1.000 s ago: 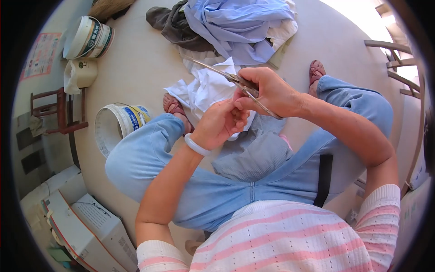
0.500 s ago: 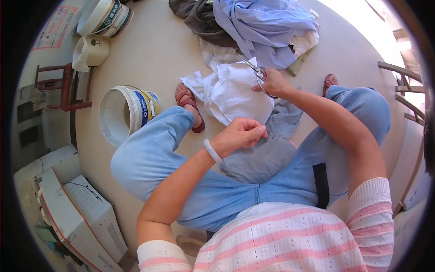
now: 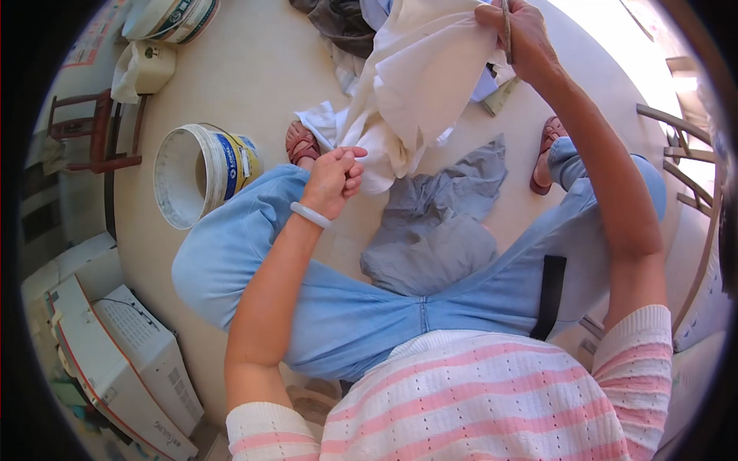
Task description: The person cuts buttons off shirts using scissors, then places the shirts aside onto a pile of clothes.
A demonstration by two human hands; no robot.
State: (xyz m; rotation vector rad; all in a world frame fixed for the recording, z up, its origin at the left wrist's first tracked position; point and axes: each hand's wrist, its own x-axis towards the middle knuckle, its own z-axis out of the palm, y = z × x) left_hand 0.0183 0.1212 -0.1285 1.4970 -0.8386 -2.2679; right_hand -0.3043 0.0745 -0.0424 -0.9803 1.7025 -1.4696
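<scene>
The top edge crops the white cloth (image 3: 430, 77), which hides much of the blue fabric (image 3: 376, 12).

No word can be read with certainty. The bucket (image 3: 213, 173) near the knee bears a blue and yellow label (image 3: 240, 160) with white lettering too small to make out. On the bucket (image 3: 167, 23) at the top edge, a dark green label (image 3: 186, 20) shows pale marks, blurred and partly cut off. The cream bin (image 3: 150, 71) carries a small dark tree-like sign. The carton (image 3: 115, 376) has dark letters and rows of fine print, illegible, as is the wall poster's (image 3: 94, 34) reddish print.
</scene>
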